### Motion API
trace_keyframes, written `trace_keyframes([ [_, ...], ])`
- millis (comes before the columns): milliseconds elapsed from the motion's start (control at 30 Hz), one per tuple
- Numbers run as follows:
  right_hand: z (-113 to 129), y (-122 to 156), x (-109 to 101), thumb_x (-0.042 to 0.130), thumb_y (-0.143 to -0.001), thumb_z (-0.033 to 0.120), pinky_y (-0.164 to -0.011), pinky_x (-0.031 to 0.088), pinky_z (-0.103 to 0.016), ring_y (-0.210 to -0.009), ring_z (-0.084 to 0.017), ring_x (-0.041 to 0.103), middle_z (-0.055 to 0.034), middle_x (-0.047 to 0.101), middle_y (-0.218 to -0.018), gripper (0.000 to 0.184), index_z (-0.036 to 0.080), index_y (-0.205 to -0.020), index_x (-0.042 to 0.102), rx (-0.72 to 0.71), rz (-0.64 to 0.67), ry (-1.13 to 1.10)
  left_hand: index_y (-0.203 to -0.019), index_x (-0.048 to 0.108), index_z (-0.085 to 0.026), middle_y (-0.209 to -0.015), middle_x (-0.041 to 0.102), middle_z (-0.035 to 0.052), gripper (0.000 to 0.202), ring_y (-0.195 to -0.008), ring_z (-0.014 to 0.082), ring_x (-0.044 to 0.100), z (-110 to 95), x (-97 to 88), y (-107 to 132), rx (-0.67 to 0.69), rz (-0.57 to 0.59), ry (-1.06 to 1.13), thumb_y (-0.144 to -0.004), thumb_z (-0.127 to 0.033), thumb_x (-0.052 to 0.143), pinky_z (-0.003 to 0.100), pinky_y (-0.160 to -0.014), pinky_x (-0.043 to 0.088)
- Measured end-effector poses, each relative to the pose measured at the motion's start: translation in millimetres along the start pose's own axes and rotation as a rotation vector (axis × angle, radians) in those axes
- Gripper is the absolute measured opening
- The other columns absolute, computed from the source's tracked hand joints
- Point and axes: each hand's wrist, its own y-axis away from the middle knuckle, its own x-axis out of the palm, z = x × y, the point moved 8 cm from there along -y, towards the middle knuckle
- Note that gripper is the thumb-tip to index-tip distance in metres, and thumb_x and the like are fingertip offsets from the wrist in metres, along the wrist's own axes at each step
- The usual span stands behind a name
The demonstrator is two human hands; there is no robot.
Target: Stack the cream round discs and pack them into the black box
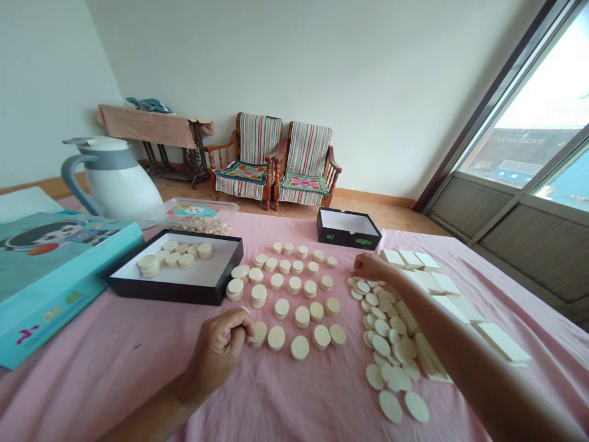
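My left hand (221, 345) is closed at the near left of rows of stacked pale wooden discs (277, 338). A disc edge (242, 310) peeks out behind its knuckles; whether the hand grips it I cannot tell. My right hand (369, 266) reaches to the far end of a heap of loose wooden discs (381, 345). Its fingers are bent together and pointing down, and what they hold is hidden. Beneath the right forearm and beside it are stacks of pale square wooden tiles (501, 341).
A black box lid (175, 293) holds more disc stacks. Further back are a black tray (348, 238), a clear plastic container (197, 212) of small pieces, a white jug (117, 184) and a turquoise box (69, 294). A pink cloth (285, 405) covers the table.
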Motion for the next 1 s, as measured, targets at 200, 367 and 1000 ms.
trace_keyframes([
  [200,9.1,-3.5,-1.8,0.061,-0.068,0.02,-0.064,0.039,-0.025,-0.074,-0.019,0.059,-0.0079,0.066,-0.079,0.012,0.014,-0.076,0.067,-0.042,-0.136,-0.056,-0.058,0.053,-0.017,-0.053,0.056,-0.0036,0.027,-0.048,0.0086,0.055,-4.4,-2.2,-0.7,0.008,-0.005,-0.005,-0.069,0.0,0.036,0.017,-0.05,0.042],
  [367,36.0,-6.4,-7.3,0.056,-0.072,0.017,-0.07,0.042,-0.024,-0.078,-0.015,0.057,-0.0065,0.061,-0.094,0.023,0.016,-0.094,0.06,-0.194,-0.263,-0.156,-0.057,0.053,-0.017,-0.052,0.056,-0.0032,0.026,-0.048,0.0088,0.055,-5.1,-3.6,-0.8,0.005,-0.017,-0.017,-0.07,-0.001,0.036,0.017,-0.049,0.041],
  [1000,48.7,35.2,-52.0,0.044,-0.07,0.005,-0.075,0.048,-0.027,-0.084,-0.016,0.061,-0.0079,0.062,-0.098,0.032,0.017,-0.098,0.055,-0.262,-0.507,-0.384,-0.06,0.052,-0.017,-0.054,0.056,-0.003,0.027,-0.05,0.0089,0.055,-10.7,-5.0,4.2,0.015,-0.038,-0.039,-0.072,0.0,0.036,0.018,-0.051,0.042],
])
